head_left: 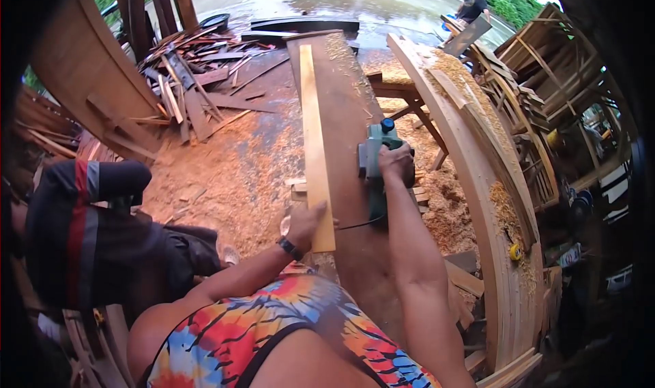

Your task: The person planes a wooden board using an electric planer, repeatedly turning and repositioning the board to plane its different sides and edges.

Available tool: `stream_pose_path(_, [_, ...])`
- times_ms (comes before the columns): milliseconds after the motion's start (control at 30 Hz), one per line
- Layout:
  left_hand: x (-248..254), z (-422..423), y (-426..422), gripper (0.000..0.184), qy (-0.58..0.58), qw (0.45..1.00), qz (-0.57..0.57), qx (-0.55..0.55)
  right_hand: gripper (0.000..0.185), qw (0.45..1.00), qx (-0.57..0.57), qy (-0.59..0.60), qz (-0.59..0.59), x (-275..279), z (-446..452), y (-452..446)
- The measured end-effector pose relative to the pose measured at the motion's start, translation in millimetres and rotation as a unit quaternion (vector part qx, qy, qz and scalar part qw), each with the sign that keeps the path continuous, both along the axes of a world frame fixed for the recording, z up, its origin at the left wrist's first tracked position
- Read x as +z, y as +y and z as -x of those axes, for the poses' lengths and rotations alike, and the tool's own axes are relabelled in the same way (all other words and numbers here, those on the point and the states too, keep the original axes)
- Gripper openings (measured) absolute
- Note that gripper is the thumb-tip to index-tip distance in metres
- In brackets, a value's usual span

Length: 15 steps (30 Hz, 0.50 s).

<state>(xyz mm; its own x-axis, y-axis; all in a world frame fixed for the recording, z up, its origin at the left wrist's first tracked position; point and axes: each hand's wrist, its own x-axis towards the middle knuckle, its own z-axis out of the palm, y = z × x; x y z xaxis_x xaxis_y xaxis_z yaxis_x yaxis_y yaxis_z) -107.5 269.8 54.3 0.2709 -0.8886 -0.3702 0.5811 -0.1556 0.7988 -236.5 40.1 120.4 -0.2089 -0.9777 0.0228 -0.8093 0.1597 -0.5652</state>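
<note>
A green electric planer (pixel 374 149) with a blue front knob rests on the right side of the long brown workbench (pixel 344 115). My right hand (pixel 396 161) is wrapped round its handle. Along the bench's left edge lies a long pale plank (pixel 314 129), pointing away from me. My left hand (pixel 310 226), with a dark watch at the wrist, grips the plank near its close end; part of the fingers is hidden behind the wood. A dark cord runs across the bench from the planer's rear.
To my left a person in a dark shirt (pixel 102 231) bends close by. Scrap wood (pixel 198 81) is piled beyond. Long pale beams (pixel 471 156) with shavings and a yellow tape measure (pixel 515 252) stand at right. Another person (pixel 473 7) is far back, near water. Shavings cover the ground.
</note>
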Motion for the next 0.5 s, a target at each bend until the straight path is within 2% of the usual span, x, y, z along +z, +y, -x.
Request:
stream_pose_path(300, [31,-55,-66,0.035,0.069,0.996,-0.051,-0.029,0.048,1.000,-0.016,0.011,-0.003,-6,-2,-5])
stream_pose_path(500, [81,-87,-117,0.040,0.087,0.996,-0.005,-0.008,0.049,1.000,-0.015,0.017,-0.003,-5,-3,-5])
